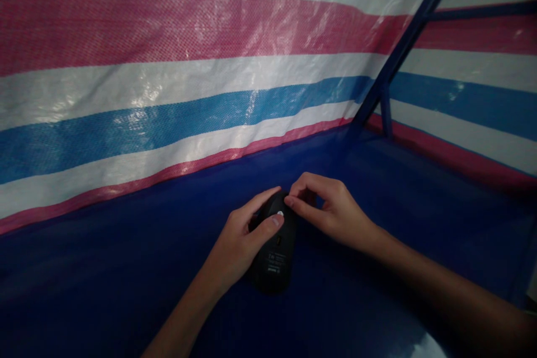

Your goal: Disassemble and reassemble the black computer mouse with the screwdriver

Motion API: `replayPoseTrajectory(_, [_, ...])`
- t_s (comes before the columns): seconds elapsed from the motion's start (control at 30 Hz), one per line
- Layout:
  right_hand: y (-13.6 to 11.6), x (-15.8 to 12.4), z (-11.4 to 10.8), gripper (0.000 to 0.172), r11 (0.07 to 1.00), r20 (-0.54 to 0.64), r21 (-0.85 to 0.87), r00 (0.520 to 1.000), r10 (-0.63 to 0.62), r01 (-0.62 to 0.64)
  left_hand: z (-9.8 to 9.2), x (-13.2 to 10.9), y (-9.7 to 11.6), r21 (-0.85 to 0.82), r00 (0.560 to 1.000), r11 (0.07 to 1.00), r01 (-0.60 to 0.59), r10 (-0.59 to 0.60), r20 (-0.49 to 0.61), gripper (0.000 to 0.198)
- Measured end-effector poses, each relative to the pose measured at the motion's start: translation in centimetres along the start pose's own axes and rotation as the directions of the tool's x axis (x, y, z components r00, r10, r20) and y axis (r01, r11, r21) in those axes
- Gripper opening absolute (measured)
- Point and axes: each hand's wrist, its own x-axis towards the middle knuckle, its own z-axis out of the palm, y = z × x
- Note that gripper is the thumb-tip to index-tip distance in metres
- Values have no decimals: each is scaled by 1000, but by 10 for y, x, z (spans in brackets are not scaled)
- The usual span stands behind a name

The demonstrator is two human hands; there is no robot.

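Observation:
A black computer mouse [272, 265] lies upside down on the dark blue surface, its printed underside facing up. A small light spot and a short slot show along its middle. Around its left side and far end my left hand [247, 235] is closed, the thumb pressed across the underside. At the mouse's far right edge, my right hand [325, 204] has thumb and index finger brought together. Whatever those fingertips pinch, if anything, is too small or hidden to make out.
Striped red, white and blue woven sheeting [188, 100] hangs behind the blue surface [126, 257] and along the right. A dark blue metal frame post [403, 45] slants at the far right corner, with a short brace. Something pale [428, 347] shows at the bottom edge.

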Motion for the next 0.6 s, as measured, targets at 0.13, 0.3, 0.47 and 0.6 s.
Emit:
replayPoseTrajectory(0.13, [2,2,0,14,983,88,124,988,127,-137,0,-1,2,-18,1000,1000,18,-18,-8,45])
replayPoseTrajectory(0.3, [8,5,1,26,961,89,190,978,189,-203,0,1,4,-44,999,999,17,-19,-45,34])
replayPoseTrajectory(0.47, [19,7,1,27,969,159,-197,971,181,-148,0,3,6,-118,992,989,92,-100,-71,26])
replayPoseTrajectory(0.6, [23,6,1,21,927,330,-375,930,164,-30,0,3,8,-110,992,989,96,-104,-65,24])
